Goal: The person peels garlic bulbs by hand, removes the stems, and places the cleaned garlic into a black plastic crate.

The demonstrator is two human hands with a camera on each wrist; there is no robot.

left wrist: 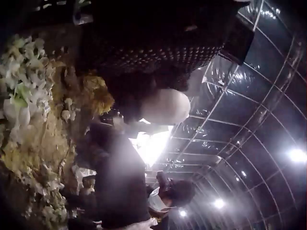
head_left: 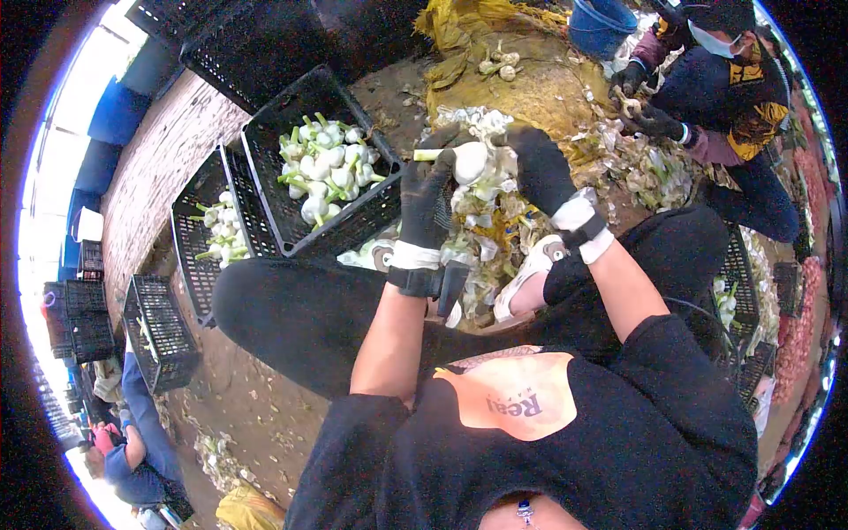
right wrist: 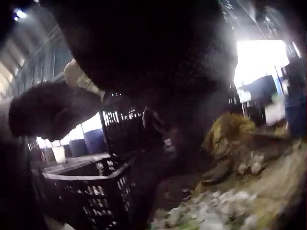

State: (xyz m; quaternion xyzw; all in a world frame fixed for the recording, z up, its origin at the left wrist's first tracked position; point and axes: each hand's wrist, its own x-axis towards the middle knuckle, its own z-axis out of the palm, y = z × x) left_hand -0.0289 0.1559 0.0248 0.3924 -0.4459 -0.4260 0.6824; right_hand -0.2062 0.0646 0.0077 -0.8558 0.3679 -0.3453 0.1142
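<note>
Between the two dark-gloved hands in the head view is a white garlic bulb (head_left: 471, 163), its pale stem pointing left. The left hand (head_left: 427, 190) holds the bulb and stem with curled fingers. The right hand (head_left: 541, 168) is at the bulb's right side, its fingertips hidden behind peels and the glove. In the left wrist view the pale bulb (left wrist: 166, 106) shows large beside the dark left glove, with the right glove (left wrist: 120, 177) below it. The right wrist view shows a dark glove close up and part of the bulb (right wrist: 76, 75).
A black crate (head_left: 265, 168) of trimmed garlic stands left of the hands, with another crate (head_left: 190, 256) beside it. Loose peels (head_left: 495, 256) cover the ground below the hands. A masked person (head_left: 724, 97) works at the upper right near a blue bucket (head_left: 601, 28).
</note>
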